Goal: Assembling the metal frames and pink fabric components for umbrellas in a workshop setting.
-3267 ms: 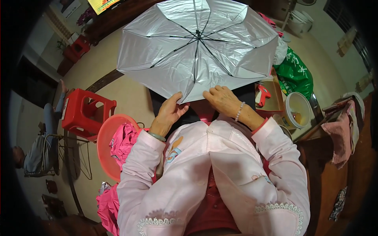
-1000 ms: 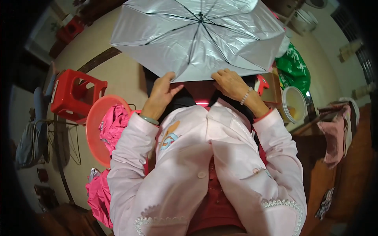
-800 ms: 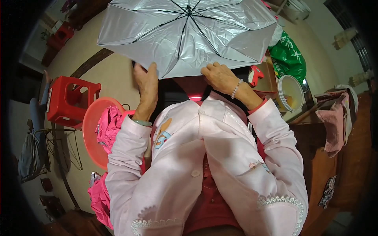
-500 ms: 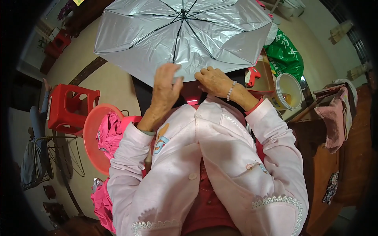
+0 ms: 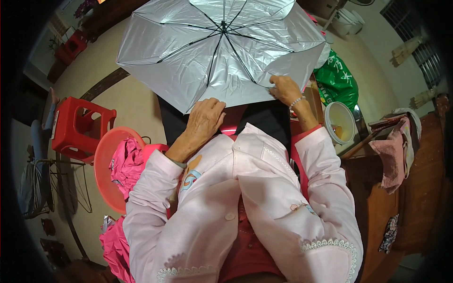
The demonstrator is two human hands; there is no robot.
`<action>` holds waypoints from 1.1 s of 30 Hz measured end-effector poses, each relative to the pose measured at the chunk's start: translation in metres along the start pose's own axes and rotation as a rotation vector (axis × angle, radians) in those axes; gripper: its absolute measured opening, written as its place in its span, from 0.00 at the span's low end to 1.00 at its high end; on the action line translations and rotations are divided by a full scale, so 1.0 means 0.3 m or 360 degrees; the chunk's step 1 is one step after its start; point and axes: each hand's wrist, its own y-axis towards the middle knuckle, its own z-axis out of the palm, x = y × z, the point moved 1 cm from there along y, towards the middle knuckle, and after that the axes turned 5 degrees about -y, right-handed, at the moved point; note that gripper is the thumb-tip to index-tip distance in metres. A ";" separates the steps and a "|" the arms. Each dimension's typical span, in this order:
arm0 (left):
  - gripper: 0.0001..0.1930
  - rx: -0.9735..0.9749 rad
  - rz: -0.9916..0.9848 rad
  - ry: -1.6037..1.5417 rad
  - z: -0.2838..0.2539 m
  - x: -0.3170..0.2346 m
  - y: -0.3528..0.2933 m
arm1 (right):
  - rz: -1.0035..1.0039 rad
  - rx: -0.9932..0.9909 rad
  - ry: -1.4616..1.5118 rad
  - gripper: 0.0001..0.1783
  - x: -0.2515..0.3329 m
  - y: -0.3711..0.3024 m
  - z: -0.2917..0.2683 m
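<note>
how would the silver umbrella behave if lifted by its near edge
The umbrella would likely sag or flex at the edge, since its fabric is creased and unsupported between the ribs. It's probably light for its size, given those slender ribs. Being open and wide, it may tilt or swing.

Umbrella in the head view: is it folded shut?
No, the umbrella is spread wide open, with its silver lining and dark ribs fanned out from the middle.
</note>
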 end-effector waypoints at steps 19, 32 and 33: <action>0.10 0.0046 -0.0025 -0.0027 0.008 0.033 -0.010 | 0.0054 0.0486 -0.0167 0.09 0.001 0.058 0.045; 0.06 0.0103 0.0111 -0.0042 0.062 0.057 -0.008 | -0.0229 0.0465 0.0335 0.12 0.060 0.061 0.095; 0.04 0.0080 0.0124 -0.0038 0.069 0.063 -0.007 | -0.0246 0.0442 0.0314 0.11 0.059 0.061 0.092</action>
